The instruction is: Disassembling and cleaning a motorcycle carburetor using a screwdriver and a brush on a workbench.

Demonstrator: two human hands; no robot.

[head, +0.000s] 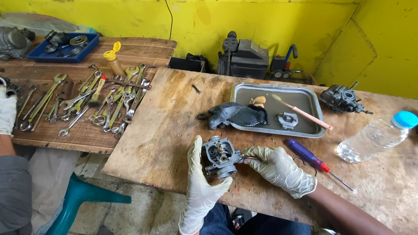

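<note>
A grey metal carburetor body is held over the near edge of a worn plywood tabletop. My left hand, in a pale latex glove, grips it from the left side with the thumb up along its flank. My right hand, also gloved, pinches its right side with the fingertips. The part's open face, with a small brass piece in the middle, points up at the camera.
A metal tray holds liquid, a toothbrush, a small metal part and a dark glove draped over its rim. A purple-handled screwdriver, a plastic bottle, a second carburetor, several wrenches. Another person's gloved hand at left.
</note>
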